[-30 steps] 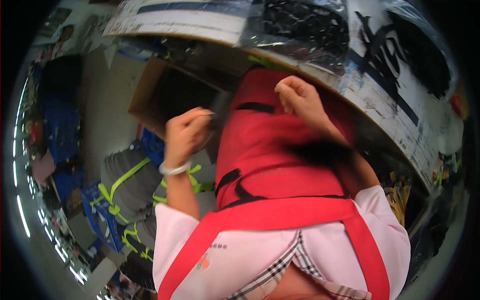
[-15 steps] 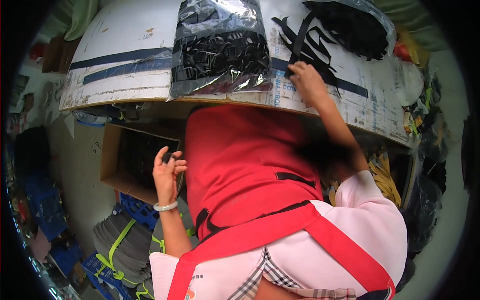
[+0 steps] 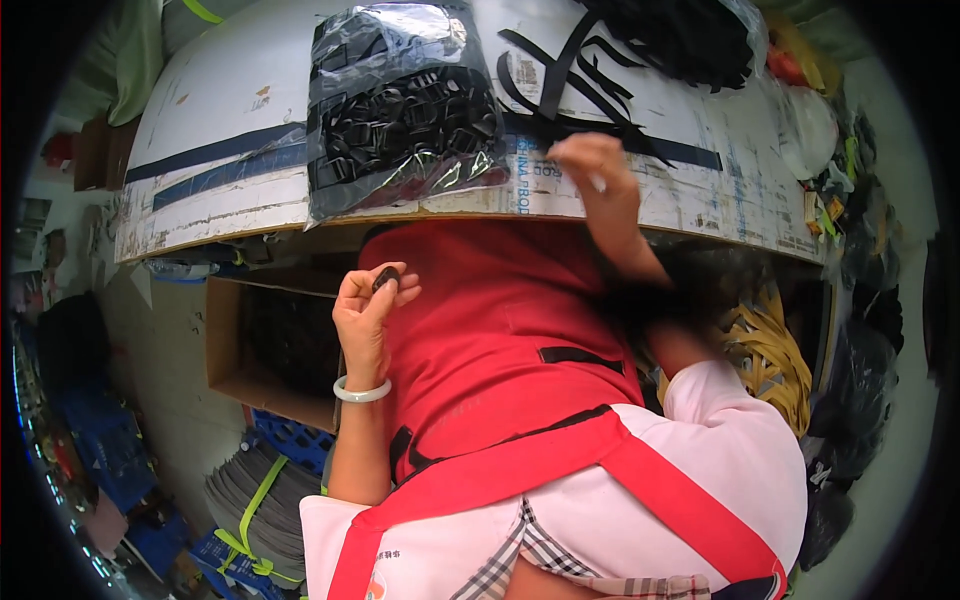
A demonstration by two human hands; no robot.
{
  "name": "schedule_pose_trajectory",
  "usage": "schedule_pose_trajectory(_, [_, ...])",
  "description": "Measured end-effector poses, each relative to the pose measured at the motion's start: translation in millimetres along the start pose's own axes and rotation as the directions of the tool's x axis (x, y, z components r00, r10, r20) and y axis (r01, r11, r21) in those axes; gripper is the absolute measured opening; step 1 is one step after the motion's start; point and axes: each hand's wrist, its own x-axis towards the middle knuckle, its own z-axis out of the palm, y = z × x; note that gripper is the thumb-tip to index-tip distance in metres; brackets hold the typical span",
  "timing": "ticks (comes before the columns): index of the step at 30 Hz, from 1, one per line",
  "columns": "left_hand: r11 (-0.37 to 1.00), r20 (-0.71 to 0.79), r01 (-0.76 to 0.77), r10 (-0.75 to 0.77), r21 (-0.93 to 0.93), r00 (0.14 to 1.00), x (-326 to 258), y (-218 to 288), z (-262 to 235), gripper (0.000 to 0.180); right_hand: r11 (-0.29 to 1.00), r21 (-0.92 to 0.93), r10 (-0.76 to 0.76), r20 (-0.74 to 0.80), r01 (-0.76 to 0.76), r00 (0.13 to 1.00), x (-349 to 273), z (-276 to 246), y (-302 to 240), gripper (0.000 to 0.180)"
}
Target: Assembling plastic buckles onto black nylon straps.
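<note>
My left hand (image 3: 372, 310) is raised in front of the red apron, beside its left edge. Its thumb and fingers pinch a small black plastic buckle (image 3: 385, 278). My right hand (image 3: 600, 180) is over the front part of the white-topped table (image 3: 230, 205), blurred by motion. Its fingers are curled into a pinch, and whatever they hold cannot be made out. Just beyond its fingertips lie several cut black webbing straps (image 3: 570, 80), crossing one another. To their left a clear plastic bag (image 3: 410, 125) full of black buckles rests on the table.
A bag of black straps (image 3: 680, 40) sits at the table's far right. Below the table on the left stands an open cardboard box (image 3: 235, 355), with tied grey sheets (image 3: 260, 500) nearer me. Yellow straps (image 3: 765, 350) hang at the right.
My left hand has risen and moved right with the buckle. My right hand has drawn back from the straps, its fingers now curled. The whole view has shifted slightly.
</note>
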Motion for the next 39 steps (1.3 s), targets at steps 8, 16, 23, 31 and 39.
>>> schedule_pose_trajectory(8, [0.977, 0.037, 0.0, -0.008, 0.215, 0.999, -6.1, -6.5, 20.2, 0.015, 0.792, 0.61, 0.214, -0.329, 0.034, 0.92, 90.7, -44.8, -57.2, 0.028])
schedule_pose_trajectory(16, [0.944, 0.066, -0.12, 0.104, 0.307, 0.992, -15.0, -1.9, 27.5, 0.013, 0.363, 0.248, 0.376, 0.843, -0.898, 0.384, -12.1, 45.4, -112.2, 0.016])
schedule_pose_trajectory(23, [0.595, 0.236, -0.408, 0.348, 0.692, 0.907, -18.0, 3.8, 26.3, 0.019, 0.208, 0.288, 0.425, 0.834, -0.935, 0.351, -26.4, 69.3, -103.9, 0.017])
schedule_pose_trajectory(31, [0.555, 0.224, -0.46, 0.441, 0.693, 0.869, -17.0, -5.2, 23.8, 0.02, -0.138, 0.503, 0.508, 0.775, -0.853, 0.375, -44.3, 82.6, -109.1, 0.016])
schedule_pose_trajectory(39, [0.402, 0.302, -0.544, 0.525, 0.736, 0.796, -10.5, -14.5, 8.3, 0.027, -0.224, 0.521, 0.454, 0.804, -0.824, 0.384, -44.7, 87.9, -106.7, 0.015])
